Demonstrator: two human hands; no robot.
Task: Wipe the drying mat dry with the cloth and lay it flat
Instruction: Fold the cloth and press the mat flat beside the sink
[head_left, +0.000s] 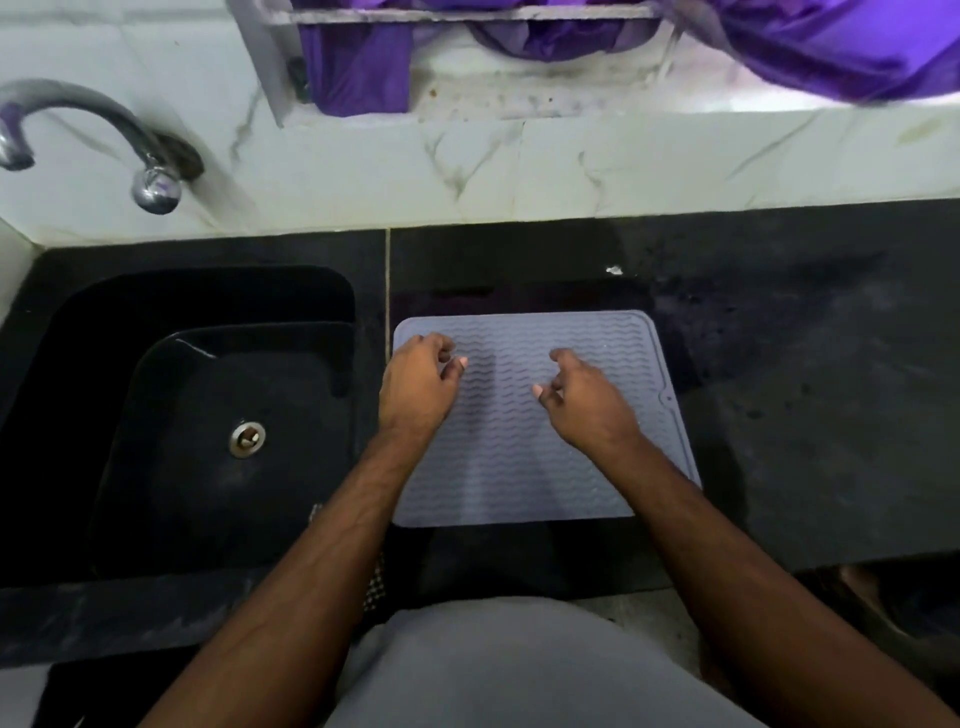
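A grey drying mat (524, 467) with wavy ridges lies flat on the black counter, just right of the sink. My left hand (418, 382) hovers over the mat's far left corner, fingers loosely curled and holding nothing. Over the middle of the mat is my right hand (587, 402), also empty with its fingers apart. No cloth is in either hand. Purple cloth (358, 67) hangs on the window ledge behind the counter.
A black sink (156, 332) with a metal drain (247, 438) lies to the left, with a chrome tap (98, 130) above it. The black counter (810, 389) stretches to the right of the mat. A white marble backsplash (519, 171) runs behind.
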